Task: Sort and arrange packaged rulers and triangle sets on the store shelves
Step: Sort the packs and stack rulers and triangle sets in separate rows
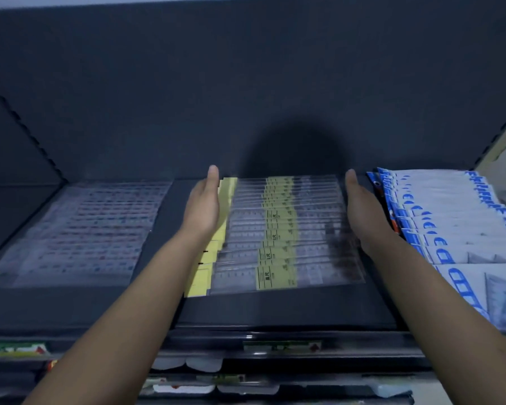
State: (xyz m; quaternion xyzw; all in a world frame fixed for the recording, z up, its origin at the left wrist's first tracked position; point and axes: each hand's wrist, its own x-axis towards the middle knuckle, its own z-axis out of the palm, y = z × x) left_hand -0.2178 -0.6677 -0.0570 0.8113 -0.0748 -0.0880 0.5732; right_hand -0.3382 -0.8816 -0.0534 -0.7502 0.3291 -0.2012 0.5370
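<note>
squaring a fanned row of yellow-labelled rulers [278, 229] between 2 flat palms, by the look of it. nothing gripped on either side: left hand [203, 206] on edge with fingers straight and together, laid against the yellow header ends; right hand [362, 211] likewise straight-fingered and on edge, at the clear ends, touching or just short of them, too blurred to say which.

between the 2 palms, the whole row: each pack with its long axis running from palm to palm, short ends toward the hands, packs overlapped like shingles from the wrists out to the fingertips. about equally near to the 2 hands, so probably a matter of pressing inward from the 2 ends at once to even the ragged left edge, with several yellow ends stepped outward near the left wrist.

clear sleeves, thin and slippery-looking, a yellow label band down the middle, faint scale marks beneath.

just outside the right hand, blue-and-white triangle sets [456, 223] in an overlapped row; outside the left hand, apart across bare dark shelf [275, 308], another row of clear ruler packs [79, 226] with coloured print.
</note>
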